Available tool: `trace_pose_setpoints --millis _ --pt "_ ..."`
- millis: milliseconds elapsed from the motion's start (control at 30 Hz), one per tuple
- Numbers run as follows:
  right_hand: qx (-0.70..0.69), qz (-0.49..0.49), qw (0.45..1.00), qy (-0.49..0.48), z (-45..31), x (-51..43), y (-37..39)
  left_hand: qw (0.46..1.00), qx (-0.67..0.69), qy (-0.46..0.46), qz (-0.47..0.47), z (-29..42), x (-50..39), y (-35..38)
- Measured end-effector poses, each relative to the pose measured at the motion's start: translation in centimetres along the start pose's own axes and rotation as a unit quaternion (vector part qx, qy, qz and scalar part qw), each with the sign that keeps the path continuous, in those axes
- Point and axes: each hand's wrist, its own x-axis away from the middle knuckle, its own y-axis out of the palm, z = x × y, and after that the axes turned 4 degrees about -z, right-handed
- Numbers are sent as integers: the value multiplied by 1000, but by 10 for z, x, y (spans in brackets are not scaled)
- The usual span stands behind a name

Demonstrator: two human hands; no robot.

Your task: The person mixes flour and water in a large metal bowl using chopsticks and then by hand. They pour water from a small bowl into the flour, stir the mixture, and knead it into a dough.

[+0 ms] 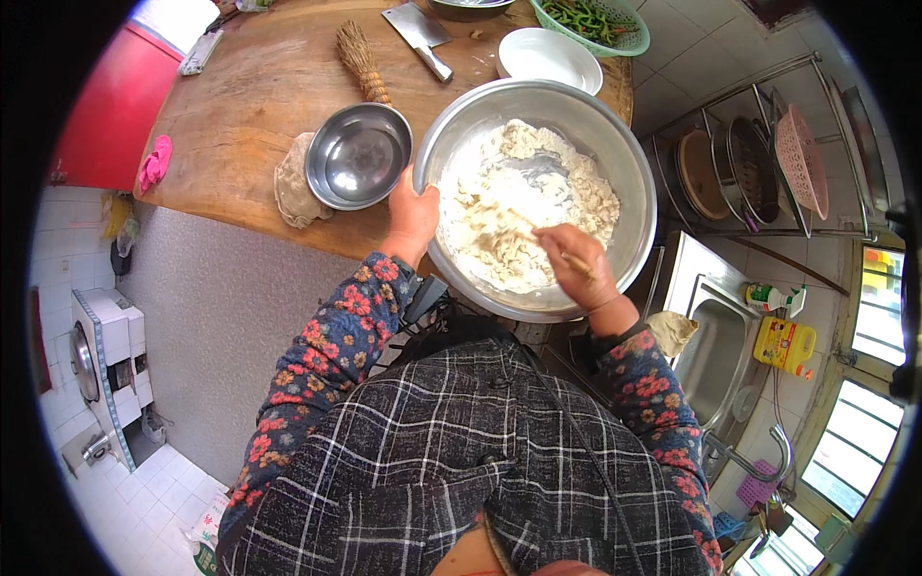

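A large stainless steel basin (637, 183) holds loose white flour and pale, shaggy lumps of dough (594, 194). My left hand (410, 223) grips its left rim, with the thumb along the edge. Inside the basin's near right part, my right hand (592, 282) is closed around wooden chopsticks (578, 266). Their far ends are blurred among the lumps, so I cannot tell how many sticks there are. Just left of the basin, a smaller shiny steel bowl (359, 155) sits partly over a beige cloth (294, 187).
On the wooden table (245, 115) lie a straw brush (360, 61), a cleaver (421, 36) and a pink cloth (155, 164). Behind the basin stand a white bowl (551, 57) and a green basket of green peppers or beans (630, 39). A metal rack (760, 93) and sink (713, 367) are at right.
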Motion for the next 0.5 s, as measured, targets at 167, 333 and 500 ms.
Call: trace_pose_setpoints --millis 167,333,500 --pt "-6 139 990 35 34 -2 -47 1000 -20 21 -11 -6 -2 -1" --pt "121 167 978 35 46 14 -86 999 -31 29 -17 -17 -7 0" --pt "-46 92 974 200 20 64 -43 999 -6 33 9 -18 -6 3"
